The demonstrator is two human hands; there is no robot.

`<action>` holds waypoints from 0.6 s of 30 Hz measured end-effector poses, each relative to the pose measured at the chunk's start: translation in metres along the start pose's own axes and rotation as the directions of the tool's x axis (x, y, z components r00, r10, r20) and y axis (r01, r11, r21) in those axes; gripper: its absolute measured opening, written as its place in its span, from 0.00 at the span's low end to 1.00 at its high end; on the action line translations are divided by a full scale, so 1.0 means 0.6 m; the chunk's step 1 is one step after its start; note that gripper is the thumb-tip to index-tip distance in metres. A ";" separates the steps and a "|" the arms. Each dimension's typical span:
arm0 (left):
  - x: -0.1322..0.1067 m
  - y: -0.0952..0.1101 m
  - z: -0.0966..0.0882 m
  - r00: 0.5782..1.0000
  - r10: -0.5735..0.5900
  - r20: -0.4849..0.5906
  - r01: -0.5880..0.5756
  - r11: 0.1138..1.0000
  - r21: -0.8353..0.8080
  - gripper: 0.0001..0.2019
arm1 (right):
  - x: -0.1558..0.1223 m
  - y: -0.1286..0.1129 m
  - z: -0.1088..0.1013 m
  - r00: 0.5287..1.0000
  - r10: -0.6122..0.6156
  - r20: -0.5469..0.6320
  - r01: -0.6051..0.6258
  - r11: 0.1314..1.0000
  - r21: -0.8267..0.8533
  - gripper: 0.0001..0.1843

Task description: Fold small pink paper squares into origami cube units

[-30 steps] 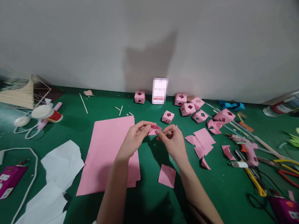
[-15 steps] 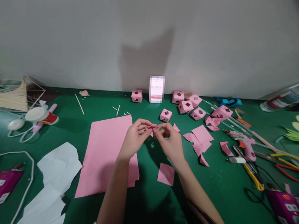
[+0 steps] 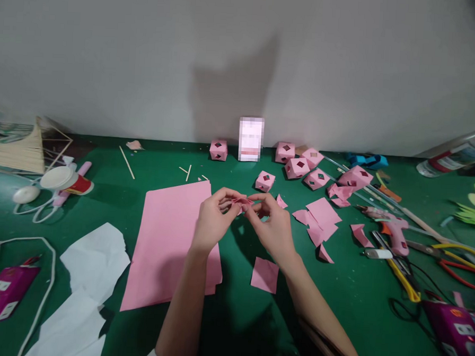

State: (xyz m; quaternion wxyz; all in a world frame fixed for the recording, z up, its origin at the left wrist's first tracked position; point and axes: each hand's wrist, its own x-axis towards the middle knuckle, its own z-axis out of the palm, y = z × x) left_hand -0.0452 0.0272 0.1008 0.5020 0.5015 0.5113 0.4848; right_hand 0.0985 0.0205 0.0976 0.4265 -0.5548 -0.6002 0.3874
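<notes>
Between the fingertips of both hands is a small folded pink paper piece [image 3: 243,201], partly hidden by the fingers. My left hand [image 3: 216,218] pinches its left side, and my right hand [image 3: 270,222] pinches the right. Both are held above the green table. Below my right wrist lies a flat pink paper square [image 3: 265,275]. Large pink paper sheets [image 3: 166,243] are stacked under and beside my left forearm. Just beyond the hands sits a pink paper cube [image 3: 265,181] with diamond-shaped holes.
More pink paper cubes [image 3: 297,168] stand near the wall, beside an upright lit phone [image 3: 251,140]. To the right lie loose pink pieces [image 3: 323,215], a pink glue gun [image 3: 396,234] and scissors [image 3: 462,259]. Leftward are torn white paper [image 3: 95,261], a paper cup [image 3: 67,181] and a purple power strip [image 3: 6,296].
Both hands keep their pinch on the folded pink paper, with only slight finger movement. The whole view has shifted a little.
</notes>
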 end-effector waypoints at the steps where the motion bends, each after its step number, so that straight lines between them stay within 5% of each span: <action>1: 0.000 0.000 0.000 1.000 -0.002 0.002 0.002 1.000 0.001 0.05 | 0.000 0.000 0.000 1.000 0.006 0.003 -0.006 1.000 0.002 0.07; 18: 0.004 -0.009 0.006 0.998 0.004 -0.057 -0.005 1.000 -0.030 0.05 | 0.001 0.006 0.003 0.997 0.000 -0.077 0.002 1.000 0.029 0.08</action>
